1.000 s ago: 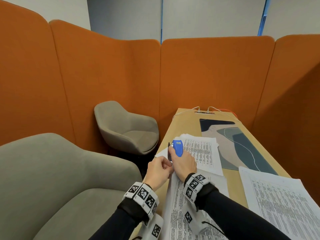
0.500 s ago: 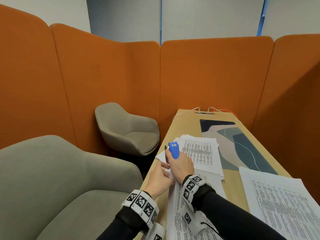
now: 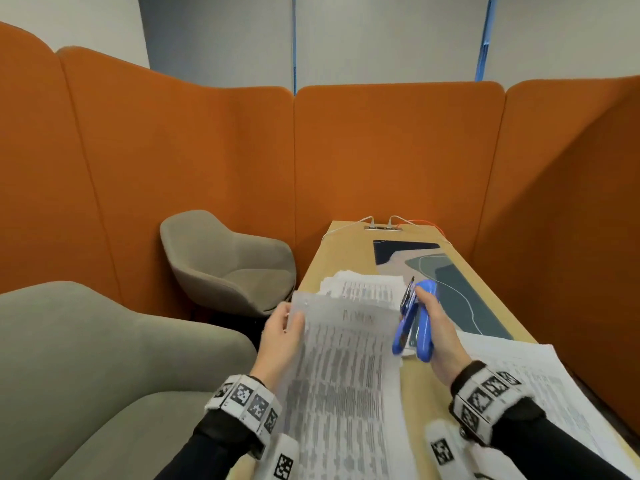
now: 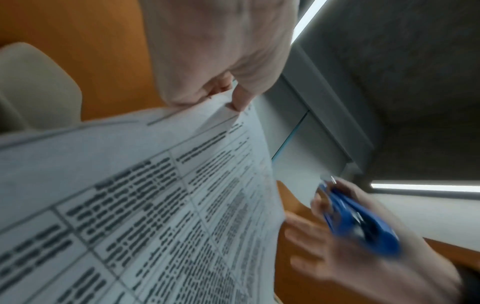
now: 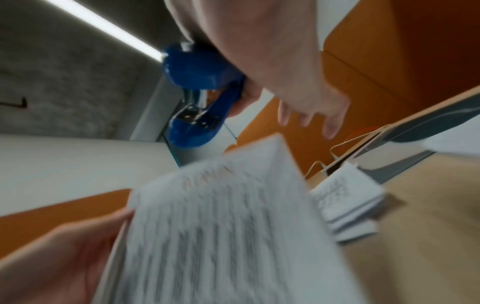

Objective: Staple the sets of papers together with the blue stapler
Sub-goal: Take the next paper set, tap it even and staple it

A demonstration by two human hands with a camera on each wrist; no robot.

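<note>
My left hand (image 3: 282,329) pinches the top left corner of a printed paper set (image 3: 341,386) and holds it lifted off the table; the left wrist view shows thumb and fingers (image 4: 240,98) closed on that paper set (image 4: 145,205). My right hand (image 3: 434,329) grips the blue stapler (image 3: 417,322), clear of the paper's right edge, with its mouth gaping. The right wrist view shows the stapler (image 5: 200,92) held by thumb and palm while the other fingers (image 5: 330,121) spread out. The lifted paper set (image 5: 223,236) is blurred there.
A second stack of papers (image 3: 363,289) lies further along the wooden table (image 3: 346,244), another stack (image 3: 554,386) at the right. A patterned desk mat (image 3: 460,289) lies beyond. Grey chairs (image 3: 228,261) stand left; orange partitions (image 3: 398,150) enclose the booth.
The stapler has come off the paper's top left corner and moved right with my right hand. My left hand has lifted the paper set by that corner.
</note>
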